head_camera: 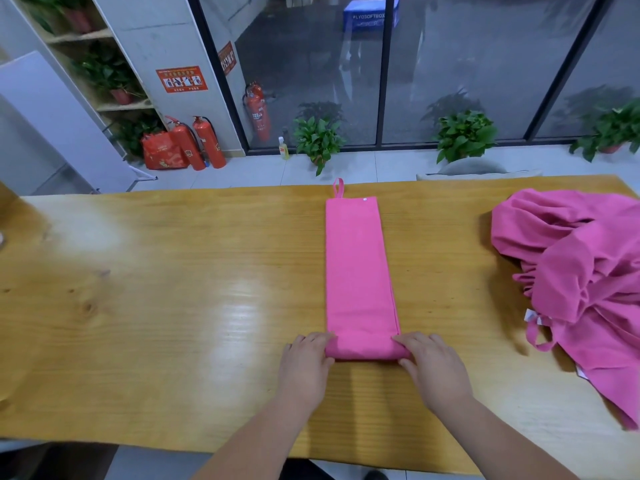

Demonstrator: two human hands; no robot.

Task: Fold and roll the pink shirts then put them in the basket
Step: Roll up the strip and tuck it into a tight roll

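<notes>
A pink shirt folded into a long narrow strip (358,265) lies on the wooden table (173,289), running away from me, with a small loop at its far end. Its near end is curled into a short roll (367,351). My left hand (306,363) grips the left end of that roll and my right hand (433,365) grips the right end, fingers curled over the fabric. A heap of loose pink shirts (581,278) lies at the table's right edge. No basket is in view.
The table's far edge faces a tiled floor with potted plants (318,140), red fire extinguishers (197,142) and a glass wall. A grey chair back (474,168) shows behind the table at the right. A white panel (52,126) leans at the left.
</notes>
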